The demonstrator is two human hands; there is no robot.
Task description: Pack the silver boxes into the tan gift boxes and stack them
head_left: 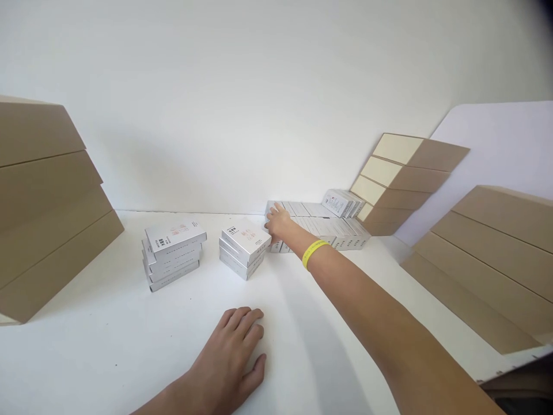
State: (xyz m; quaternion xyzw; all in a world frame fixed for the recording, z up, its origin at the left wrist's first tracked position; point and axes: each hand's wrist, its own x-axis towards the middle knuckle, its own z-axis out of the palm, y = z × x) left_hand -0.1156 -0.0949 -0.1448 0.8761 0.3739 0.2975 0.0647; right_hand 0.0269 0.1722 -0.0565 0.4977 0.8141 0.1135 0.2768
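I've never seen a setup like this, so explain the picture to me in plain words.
There is no robot here: one camera on a person's head looks forward and down at their bare arms. The left hand rests on the white table, with nothing seen in it. The right hand, with a yellow band near it, reaches to the left end of the rows of small boxes by the wall; whether it grips one is hard to tell. Left of them stand a middle stack and a left stack. Brown cartons are piled at both sides.
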